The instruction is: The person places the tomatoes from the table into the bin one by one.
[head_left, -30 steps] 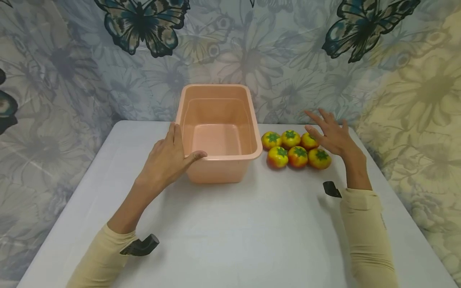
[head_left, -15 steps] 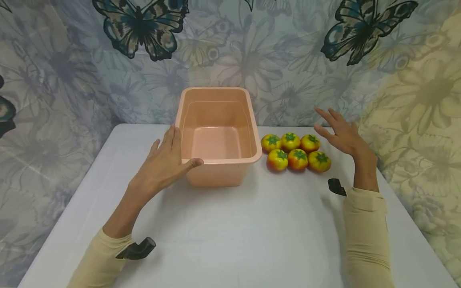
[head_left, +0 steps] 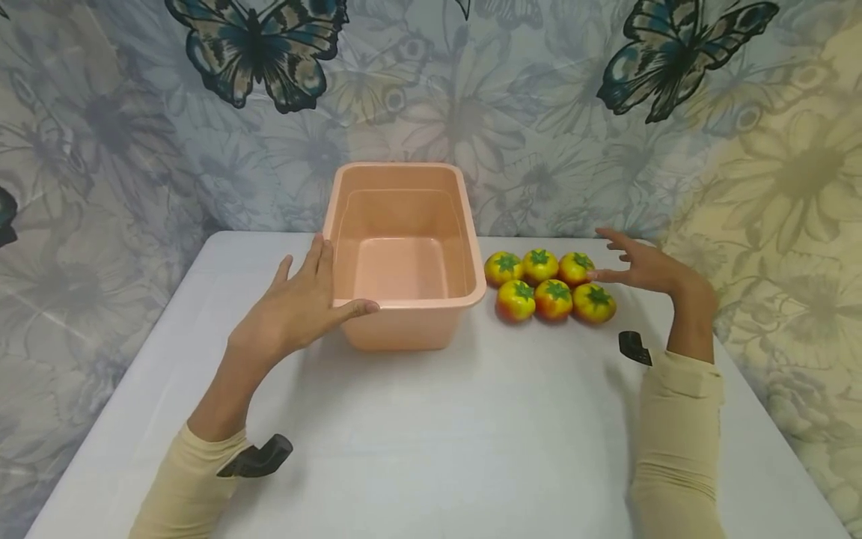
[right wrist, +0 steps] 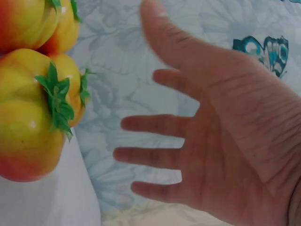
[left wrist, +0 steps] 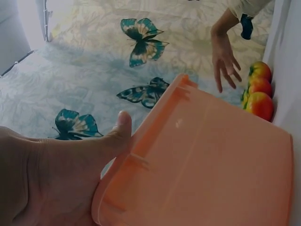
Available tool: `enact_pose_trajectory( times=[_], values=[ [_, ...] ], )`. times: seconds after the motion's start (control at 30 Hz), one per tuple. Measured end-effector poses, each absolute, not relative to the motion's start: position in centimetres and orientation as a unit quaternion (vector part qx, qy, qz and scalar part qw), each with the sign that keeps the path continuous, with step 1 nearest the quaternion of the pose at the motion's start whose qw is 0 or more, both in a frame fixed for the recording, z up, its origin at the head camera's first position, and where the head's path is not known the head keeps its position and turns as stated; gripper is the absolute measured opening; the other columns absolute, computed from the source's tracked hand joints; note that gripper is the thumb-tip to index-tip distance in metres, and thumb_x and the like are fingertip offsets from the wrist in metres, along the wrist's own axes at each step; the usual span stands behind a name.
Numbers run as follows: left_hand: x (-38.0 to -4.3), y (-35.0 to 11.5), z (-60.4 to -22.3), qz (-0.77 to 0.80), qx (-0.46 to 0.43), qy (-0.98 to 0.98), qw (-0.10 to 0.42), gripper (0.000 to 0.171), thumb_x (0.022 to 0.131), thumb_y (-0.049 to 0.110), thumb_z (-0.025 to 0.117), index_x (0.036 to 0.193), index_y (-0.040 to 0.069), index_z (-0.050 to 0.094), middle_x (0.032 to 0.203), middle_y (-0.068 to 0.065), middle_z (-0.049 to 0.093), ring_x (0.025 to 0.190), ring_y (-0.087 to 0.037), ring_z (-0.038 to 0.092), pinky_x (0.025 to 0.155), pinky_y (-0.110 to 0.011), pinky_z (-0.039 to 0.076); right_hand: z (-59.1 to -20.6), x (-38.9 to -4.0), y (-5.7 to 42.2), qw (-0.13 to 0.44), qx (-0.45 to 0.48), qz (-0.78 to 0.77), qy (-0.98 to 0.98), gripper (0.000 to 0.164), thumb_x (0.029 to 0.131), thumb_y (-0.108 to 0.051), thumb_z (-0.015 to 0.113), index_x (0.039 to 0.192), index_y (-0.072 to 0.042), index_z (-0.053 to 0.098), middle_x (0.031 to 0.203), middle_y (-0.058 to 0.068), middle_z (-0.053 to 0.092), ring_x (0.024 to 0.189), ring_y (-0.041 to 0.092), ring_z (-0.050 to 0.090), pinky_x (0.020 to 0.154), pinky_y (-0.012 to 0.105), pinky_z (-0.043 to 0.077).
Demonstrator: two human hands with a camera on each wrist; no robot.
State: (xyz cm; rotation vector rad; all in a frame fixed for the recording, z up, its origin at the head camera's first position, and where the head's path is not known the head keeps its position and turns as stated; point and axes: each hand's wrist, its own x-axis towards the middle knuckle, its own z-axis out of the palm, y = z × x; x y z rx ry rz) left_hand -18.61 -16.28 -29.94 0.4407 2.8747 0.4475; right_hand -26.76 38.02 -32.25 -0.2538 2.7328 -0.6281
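An empty peach plastic tub [head_left: 407,326] stands on the white table. My left hand [head_left: 286,307] rests on its near left corner, fingers straight along the left side and thumb laid across the front rim. The left wrist view shows that thumb [left wrist: 121,132] at the tub's edge. Right of the tub sit several yellow-and-red tomatoes [head_left: 554,301] with green leafy tops, in two rows. Beside their right end, my right hand [head_left: 649,268] hovers with fingers spread and nothing held. In the right wrist view its palm [right wrist: 221,155] faces the nearest tomato [right wrist: 28,117].
The white tabletop [head_left: 431,449] stretches toward me in front of the tub. A floral cloth with butterflies [head_left: 256,52] hangs behind and along both sides. A black wrist device [head_left: 259,457] sits on the left sleeve, another [head_left: 634,348] on the right.
My right hand moved right, away from above the back tomatoes, then lowered and turned sideways beside them. My left hand stays on the tub, its fingers slightly more spread.
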Motion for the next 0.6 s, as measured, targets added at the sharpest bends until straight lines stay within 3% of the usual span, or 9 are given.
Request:
enact_pose_trajectory(
  times=[0.23,0.4,0.6],
  values=[
    [-18.7,-16.5,-29.8,0.157,0.152,0.971,0.094,0.126,0.090,0.089,0.042,0.166,0.000,-0.003,0.176,-0.020,-0.008,0.166,-0.035,-0.002,0.132,-0.064,-0.003,-32.6,-26.8,38.8,0.187,-0.089,-0.210,0.956,0.100,0.098,-0.038,0.071,0.168,-0.008,0.007,0.164,0.039,0.025,0.144,0.065,0.033,0.109,0.080,0.036],
    [-18.6,-16.5,-30.2,0.171,0.142,0.970,0.097,0.128,0.088,0.092,0.039,0.166,0.003,-0.007,0.176,-0.017,-0.013,0.166,-0.035,-0.004,0.131,-0.065,0.003,-33.4,-27.0,39.2,0.197,-0.095,-0.213,0.952,0.102,0.096,-0.032,0.076,0.166,-0.003,0.009,0.162,0.040,0.026,0.142,0.066,0.036,0.109,0.077,0.039],
    [-18.6,-16.6,-30.5,0.174,0.139,0.970,0.101,0.127,0.089,0.092,0.038,0.166,0.003,-0.010,0.175,-0.016,-0.018,0.166,-0.035,-0.005,0.131,-0.065,0.005,-33.7,-26.7,39.3,0.222,-0.086,-0.190,0.953,0.094,0.095,-0.040,0.074,0.162,-0.001,0.021,0.158,0.041,0.034,0.140,0.062,0.042,0.109,0.076,0.040]
  ],
)
